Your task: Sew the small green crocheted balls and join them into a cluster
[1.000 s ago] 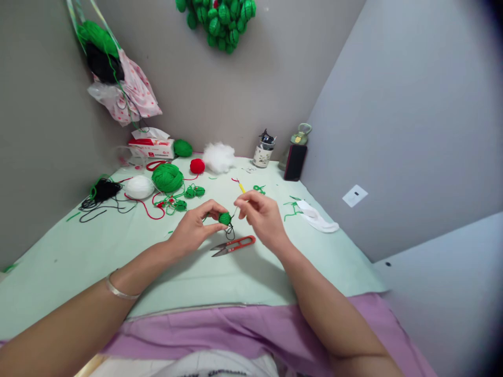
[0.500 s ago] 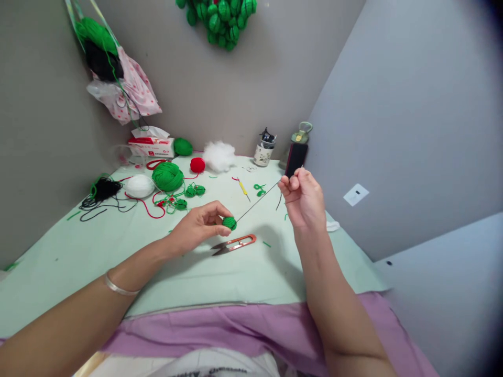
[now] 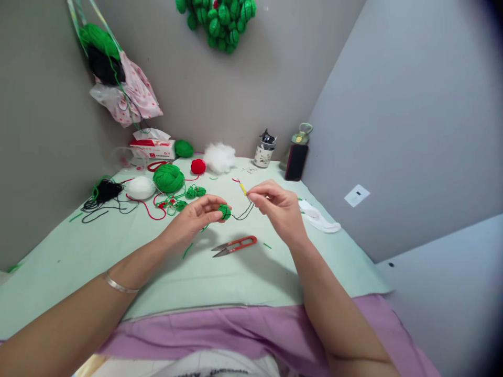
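My left hand (image 3: 198,217) pinches a small green crocheted ball (image 3: 224,212) between thumb and fingertips. Black thread (image 3: 244,214) leaves the ball and sags in a loose loop up to my right hand (image 3: 275,204). There the thumb and index finger are pressed together on the thread; whether a needle is between them I cannot make out. Below the two hands, orange-handled thread snips (image 3: 234,246) lie on the table with their blades apart. A yellow-handled crochet hook (image 3: 242,188) lies just behind my right fingertips, partly covered by them.
Green (image 3: 168,178), white (image 3: 140,187) and red (image 3: 198,167) yarn balls sit at the back left, near tangled black yarn (image 3: 105,191). White stuffing (image 3: 219,158), a jar (image 3: 263,155) and a phone (image 3: 296,162) stand along the back. A white cloth strip (image 3: 320,219) lies at right.
My right hand has come down and left, toward the ball, and the thread has gone from taut to slack. My left hand has shifted slightly up and left with the ball.
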The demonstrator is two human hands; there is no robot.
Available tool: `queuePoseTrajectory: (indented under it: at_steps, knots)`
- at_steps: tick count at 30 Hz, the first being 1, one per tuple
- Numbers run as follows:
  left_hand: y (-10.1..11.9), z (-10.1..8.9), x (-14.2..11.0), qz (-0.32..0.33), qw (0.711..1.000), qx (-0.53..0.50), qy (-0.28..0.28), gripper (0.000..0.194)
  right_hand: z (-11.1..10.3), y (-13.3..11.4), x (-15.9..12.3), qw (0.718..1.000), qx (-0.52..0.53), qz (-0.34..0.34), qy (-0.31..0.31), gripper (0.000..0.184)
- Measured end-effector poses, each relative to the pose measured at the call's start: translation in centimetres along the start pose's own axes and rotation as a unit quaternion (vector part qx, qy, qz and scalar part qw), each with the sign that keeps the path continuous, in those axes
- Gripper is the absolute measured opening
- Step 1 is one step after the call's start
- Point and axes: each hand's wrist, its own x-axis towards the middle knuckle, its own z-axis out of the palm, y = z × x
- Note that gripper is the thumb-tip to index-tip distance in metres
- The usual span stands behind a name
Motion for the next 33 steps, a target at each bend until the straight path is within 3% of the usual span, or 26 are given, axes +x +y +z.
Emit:
queuePoseTrajectory:
  at_steps: [6, 13, 19, 33]
  knots:
    - [0.7, 0.3, -0.1, -0.014, 0.999, -0.020, 0.032, 0.030, 1.0, 0.3, -1.1, 0.967, -0.209, -0.124, -0.075, 0.016]
    - [1.0, 0.3, -0.2, -0.011, 0.999, -0.020, 0.039, 0.028, 1.3, 0.9, -1.2, 0.938, -0.283, -0.185, -0.079, 0.018]
    - [1.1, 0.5, -0.3, -0.011, 0.999, -0.004, 0.042, 0.029, 1.3, 1.0, -1.4, 0.929, -0.304, -0.193, -0.091, 0.020]
    - [0.5, 0.2, 0.0, 0.028, 0.996, 0.075, 0.049, 0.029, 1.4, 0.4, -1.5, 0.939, -0.284, -0.167, -0.102, 0.020]
